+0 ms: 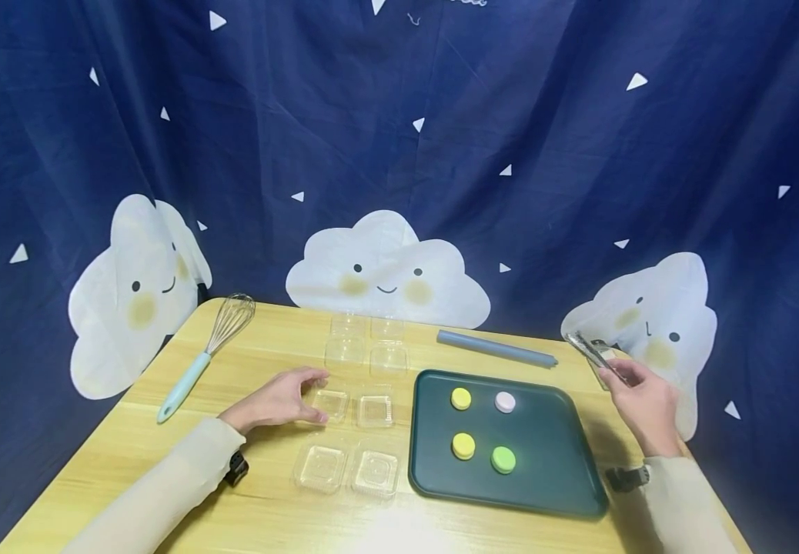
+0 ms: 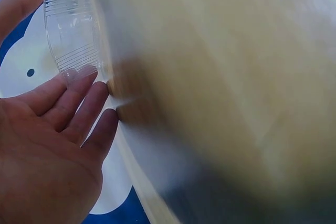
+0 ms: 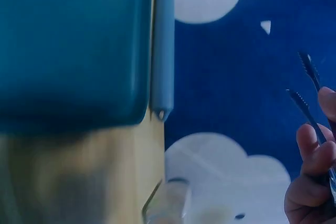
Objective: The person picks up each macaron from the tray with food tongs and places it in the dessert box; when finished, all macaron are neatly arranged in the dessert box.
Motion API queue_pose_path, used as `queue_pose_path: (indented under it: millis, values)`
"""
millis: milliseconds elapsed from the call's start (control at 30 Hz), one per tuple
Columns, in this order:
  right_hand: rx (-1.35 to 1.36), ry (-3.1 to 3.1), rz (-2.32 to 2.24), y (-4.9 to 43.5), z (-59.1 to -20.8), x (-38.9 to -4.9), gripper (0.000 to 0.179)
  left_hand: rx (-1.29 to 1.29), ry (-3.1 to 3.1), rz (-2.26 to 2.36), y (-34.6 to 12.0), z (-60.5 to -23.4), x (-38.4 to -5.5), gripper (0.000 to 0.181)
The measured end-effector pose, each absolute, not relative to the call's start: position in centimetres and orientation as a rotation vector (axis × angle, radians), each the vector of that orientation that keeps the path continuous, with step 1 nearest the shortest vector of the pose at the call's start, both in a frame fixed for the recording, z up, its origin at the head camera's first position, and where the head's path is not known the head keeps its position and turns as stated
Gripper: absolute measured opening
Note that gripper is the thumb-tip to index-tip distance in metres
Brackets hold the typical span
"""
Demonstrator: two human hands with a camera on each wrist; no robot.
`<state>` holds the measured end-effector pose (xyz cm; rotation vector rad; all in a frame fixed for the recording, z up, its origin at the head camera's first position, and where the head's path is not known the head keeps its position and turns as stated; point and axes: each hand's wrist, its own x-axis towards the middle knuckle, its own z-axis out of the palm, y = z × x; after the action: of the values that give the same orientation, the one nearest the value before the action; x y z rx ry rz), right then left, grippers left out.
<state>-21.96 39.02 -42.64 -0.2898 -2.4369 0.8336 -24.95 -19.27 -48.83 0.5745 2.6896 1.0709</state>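
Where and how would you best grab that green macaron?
Probably pinch the green macaron by its round side, coming from above with the tongs in the right hand. It lies flat on the tray, so the underside is blocked, but its side is free, with a gap to the nearest yellow macaron.

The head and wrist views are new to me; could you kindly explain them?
There is no machine, only a person's left hand and right hand. The head view is taken from the person's head, looking forward and down; each wrist view from that wrist. On the table lie a whisk, clear containers, a blue-grey rod and a dark green tray with four macaron-like rounds. The right hand holds tongs. The left hand is at one container's edge; I cannot tell whether it grips it.
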Motion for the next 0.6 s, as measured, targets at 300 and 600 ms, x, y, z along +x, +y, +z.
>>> queue_pose_path:
  millis: [300, 600]
  values:
    - [-0.018, -2.459, 0.735, 35.8, -42.2, -22.8, 0.021, 0.546, 2.697, 1.068, -19.0, -48.5, -24.8, 0.089]
    - [0.158, -2.546, 0.676, 33.1, -42.2, -23.3, 0.019, 0.504, 2.692, 1.093, -18.9, -48.3, -24.6, 0.089]
